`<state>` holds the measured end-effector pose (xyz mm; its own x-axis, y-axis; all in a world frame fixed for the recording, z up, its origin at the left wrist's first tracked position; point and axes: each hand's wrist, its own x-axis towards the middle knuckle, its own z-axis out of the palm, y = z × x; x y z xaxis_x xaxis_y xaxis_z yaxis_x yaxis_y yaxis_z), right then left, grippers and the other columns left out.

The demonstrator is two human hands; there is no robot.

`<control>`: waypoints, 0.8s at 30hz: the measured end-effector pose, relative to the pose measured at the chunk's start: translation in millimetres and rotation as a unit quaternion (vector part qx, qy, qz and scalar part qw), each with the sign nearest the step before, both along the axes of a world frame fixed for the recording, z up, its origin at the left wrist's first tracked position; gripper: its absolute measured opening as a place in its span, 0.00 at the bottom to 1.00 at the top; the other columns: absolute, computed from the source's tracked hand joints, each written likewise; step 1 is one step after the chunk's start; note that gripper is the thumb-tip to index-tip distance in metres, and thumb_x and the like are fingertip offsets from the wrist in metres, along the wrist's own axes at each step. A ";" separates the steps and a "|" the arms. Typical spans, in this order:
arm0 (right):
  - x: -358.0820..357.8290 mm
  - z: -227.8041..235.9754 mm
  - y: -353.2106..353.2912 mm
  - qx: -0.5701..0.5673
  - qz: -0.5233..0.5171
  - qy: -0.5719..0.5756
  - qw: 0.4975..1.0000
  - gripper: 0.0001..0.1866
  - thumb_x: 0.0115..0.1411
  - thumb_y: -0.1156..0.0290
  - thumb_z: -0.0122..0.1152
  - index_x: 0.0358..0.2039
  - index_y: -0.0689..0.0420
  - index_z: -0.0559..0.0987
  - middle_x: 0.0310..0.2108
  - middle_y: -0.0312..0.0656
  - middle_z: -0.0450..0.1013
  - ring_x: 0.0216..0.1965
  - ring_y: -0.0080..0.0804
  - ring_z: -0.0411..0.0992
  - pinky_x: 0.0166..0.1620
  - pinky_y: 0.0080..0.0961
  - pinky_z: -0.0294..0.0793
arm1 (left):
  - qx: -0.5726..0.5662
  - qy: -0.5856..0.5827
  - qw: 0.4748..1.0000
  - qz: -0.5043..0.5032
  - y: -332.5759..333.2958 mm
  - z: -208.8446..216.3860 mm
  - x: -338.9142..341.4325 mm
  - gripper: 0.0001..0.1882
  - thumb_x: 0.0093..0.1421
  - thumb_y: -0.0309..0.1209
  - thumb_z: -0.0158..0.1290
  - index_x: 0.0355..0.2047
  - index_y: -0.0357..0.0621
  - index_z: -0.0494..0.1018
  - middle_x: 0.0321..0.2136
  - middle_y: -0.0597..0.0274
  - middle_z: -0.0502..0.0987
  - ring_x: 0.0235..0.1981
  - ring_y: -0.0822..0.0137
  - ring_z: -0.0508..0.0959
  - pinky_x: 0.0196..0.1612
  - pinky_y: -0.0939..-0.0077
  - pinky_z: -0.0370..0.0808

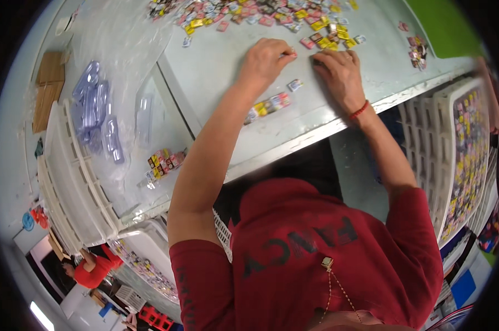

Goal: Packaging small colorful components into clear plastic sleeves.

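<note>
My left hand (265, 62) is over the table with its thumb and fingertips pinched together. A reddish speck shows at the fingertips, too small to name. Just to its right, my right hand (342, 77) has curled fingers low over the tabletop; whatever they hold, if anything, is hidden. Beyond both hands lies a heap of small coloured packets (266, 21) in yellow, pink, white and dark brown. One loose white-and-blue packet (295, 85) lies nearer to me. Beside my left forearm, a short row of packets (268, 107) sits lined up side by side.
At left are clear plastic cases (95, 107) and a small packet cluster (164, 162). White crates (445, 127) with packets stand at right below the table edge (315, 135). A green panel (445, 27) covers the far right corner. Another person (90, 271) is at far lower left.
</note>
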<state>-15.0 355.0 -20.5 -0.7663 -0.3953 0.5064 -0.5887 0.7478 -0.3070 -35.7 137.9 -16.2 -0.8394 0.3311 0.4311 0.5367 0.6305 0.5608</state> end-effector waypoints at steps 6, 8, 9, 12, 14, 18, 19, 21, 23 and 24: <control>10.4 9.7 -16.8 -0.070 0.074 -0.026 0.994 0.12 0.50 0.72 0.67 0.37 0.53 0.79 0.38 0.36 0.76 0.40 0.34 0.73 0.54 0.38 0.62 | 0.123 -0.094 0.981 0.121 -55.8 45.3 54.6 0.07 0.51 0.30 0.62 0.30 0.42 0.78 0.29 0.59 0.80 0.33 0.63 0.79 0.37 0.73 0.75; 15.4 24.9 -35.2 -0.075 0.103 -0.032 0.991 0.12 0.49 0.72 0.67 0.37 0.53 0.79 0.39 0.36 0.76 0.40 0.35 0.73 0.55 0.38 0.62 | 0.102 -0.091 0.980 0.146 -58.8 50.5 79.0 0.08 0.51 0.30 0.63 0.30 0.42 0.79 0.30 0.60 0.80 0.34 0.65 0.79 0.37 0.75 0.76; 18.1 29.7 -45.7 -0.084 0.136 -0.038 0.986 0.13 0.49 0.73 0.67 0.37 0.52 0.79 0.39 0.36 0.76 0.40 0.35 0.73 0.55 0.38 0.61 | 0.085 -0.078 0.983 0.143 -58.4 47.3 90.6 0.08 0.51 0.29 0.62 0.30 0.41 0.78 0.31 0.60 0.80 0.34 0.64 0.79 0.37 0.74 0.76; 25.9 27.9 -72.5 -0.078 0.173 -0.059 0.980 0.14 0.47 0.73 0.68 0.36 0.53 0.79 0.39 0.35 0.76 0.41 0.34 0.73 0.56 0.39 0.61 | 0.059 -0.061 0.987 0.137 -52.0 32.8 108.6 0.08 0.50 0.28 0.62 0.31 0.40 0.78 0.33 0.60 0.80 0.35 0.61 0.79 0.38 0.73 0.75; 29.5 17.8 -81.4 -0.060 0.187 -0.078 0.977 0.14 0.46 0.73 0.69 0.36 0.53 0.79 0.38 0.35 0.76 0.41 0.33 0.72 0.56 0.40 0.61 | 0.060 -0.085 0.984 0.147 -48.9 20.2 113.4 0.08 0.50 0.26 0.61 0.31 0.40 0.78 0.36 0.60 0.79 0.37 0.59 0.78 0.39 0.71 0.75; 29.9 8.5 -80.7 -0.062 0.188 -0.093 0.976 0.14 0.46 0.74 0.69 0.35 0.53 0.79 0.38 0.36 0.76 0.41 0.33 0.72 0.56 0.41 0.61 | 0.029 -0.035 0.988 0.146 -46.9 5.0 111.6 0.08 0.49 0.24 0.61 0.31 0.40 0.78 0.36 0.59 0.79 0.37 0.59 0.78 0.39 0.69 0.75; 31.7 7.6 -80.2 -0.066 0.184 -0.090 0.977 0.14 0.46 0.73 0.69 0.35 0.53 0.79 0.38 0.36 0.76 0.41 0.33 0.72 0.56 0.41 0.60 | 0.032 -0.014 0.988 0.152 -45.2 2.9 113.6 0.08 0.49 0.24 0.61 0.31 0.39 0.77 0.36 0.59 0.79 0.37 0.59 0.78 0.40 0.69 0.76; 33.5 6.3 -79.4 -0.070 0.177 -0.085 0.978 0.14 0.46 0.73 0.69 0.35 0.53 0.79 0.38 0.36 0.76 0.41 0.33 0.72 0.56 0.41 0.60 | 0.035 0.008 0.987 0.156 -41.5 1.1 115.9 0.08 0.49 0.23 0.61 0.31 0.38 0.77 0.36 0.59 0.79 0.38 0.59 0.78 0.41 0.69 0.76; 36.3 4.3 -78.8 -0.078 0.177 -0.091 0.977 0.14 0.45 0.73 0.69 0.35 0.52 0.79 0.38 0.35 0.76 0.41 0.32 0.72 0.56 0.41 0.60 | 0.037 0.018 0.986 0.162 -38.8 -0.5 120.9 0.09 0.48 0.22 0.61 0.32 0.37 0.77 0.36 0.59 0.79 0.39 0.59 0.79 0.42 0.71 0.76; 37.0 3.5 -78.5 -0.077 0.178 -0.092 0.977 0.14 0.45 0.73 0.69 0.35 0.52 0.79 0.38 0.35 0.76 0.41 0.32 0.72 0.56 0.41 0.60 | 0.037 0.017 0.986 0.163 -38.7 -2.2 121.8 0.09 0.48 0.22 0.61 0.32 0.37 0.77 0.36 0.59 0.79 0.39 0.59 0.79 0.42 0.71 0.76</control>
